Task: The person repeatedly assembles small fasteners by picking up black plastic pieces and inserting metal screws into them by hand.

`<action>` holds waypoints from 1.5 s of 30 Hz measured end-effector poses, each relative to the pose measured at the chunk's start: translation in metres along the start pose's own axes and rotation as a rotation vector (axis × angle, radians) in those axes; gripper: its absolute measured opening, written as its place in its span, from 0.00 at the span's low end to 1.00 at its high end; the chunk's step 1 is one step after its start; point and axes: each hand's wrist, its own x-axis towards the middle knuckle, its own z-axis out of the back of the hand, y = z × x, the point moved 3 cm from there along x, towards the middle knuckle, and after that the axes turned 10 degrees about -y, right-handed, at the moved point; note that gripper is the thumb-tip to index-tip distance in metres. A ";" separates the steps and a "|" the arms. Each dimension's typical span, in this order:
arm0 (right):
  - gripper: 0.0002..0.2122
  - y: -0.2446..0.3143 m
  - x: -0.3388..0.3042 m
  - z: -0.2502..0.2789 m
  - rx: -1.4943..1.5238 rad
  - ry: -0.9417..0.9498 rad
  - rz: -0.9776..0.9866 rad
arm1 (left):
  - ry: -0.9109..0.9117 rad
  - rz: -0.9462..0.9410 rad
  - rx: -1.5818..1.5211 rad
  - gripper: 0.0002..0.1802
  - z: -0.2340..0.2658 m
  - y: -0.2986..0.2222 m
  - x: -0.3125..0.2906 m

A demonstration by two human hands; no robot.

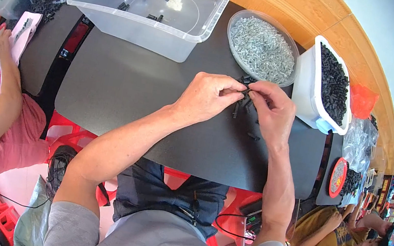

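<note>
My left hand [213, 94] and my right hand [275, 109] meet above the dark table, fingertips pinched together. Between them is a small black piece [246, 91], mostly covered by the fingers, so its exact shape is hard to make out. Several short black cylindrical pieces [236, 109] lie loose on the tabletop just under and beside the hands. One more black piece [253, 136] rests nearer to me, below my right hand. Just beyond the hands stands a round clear bowl [231, 35], heaped with small shiny silvery-clear parts [263, 48].
A large translucent bin [134, 30] with a few black pieces stands at the far left of the table [112, 73]. Right of the bowl, a white tub [308, 89] is full of black pieces. People sit at neighbouring tables on both sides. A wooden ledge [298, 5] runs behind.
</note>
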 end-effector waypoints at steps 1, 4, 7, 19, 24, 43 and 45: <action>0.08 0.003 0.000 0.000 -0.040 -0.005 0.052 | 0.002 0.002 -0.016 0.11 0.000 0.000 0.000; 0.08 0.005 0.001 -0.002 -0.066 0.008 0.118 | 0.012 0.023 -0.030 0.11 0.000 0.001 0.001; 0.08 0.006 0.002 -0.004 -0.072 0.011 0.047 | 0.007 0.066 -0.051 0.11 0.001 0.002 0.002; 0.09 -0.014 -0.004 -0.009 0.444 -0.038 -0.333 | -0.084 0.001 -0.034 0.12 0.001 -0.002 0.000; 0.09 -0.016 -0.002 -0.009 0.380 0.016 -0.341 | -0.032 0.025 -0.085 0.18 0.000 -0.001 0.001; 0.09 -0.020 -0.002 -0.004 0.605 0.183 -0.603 | 0.064 -0.011 -0.147 0.23 0.000 -0.002 0.000; 0.08 -0.022 -0.002 -0.006 0.608 0.206 -0.587 | 0.073 -0.005 -0.156 0.23 0.000 -0.003 0.000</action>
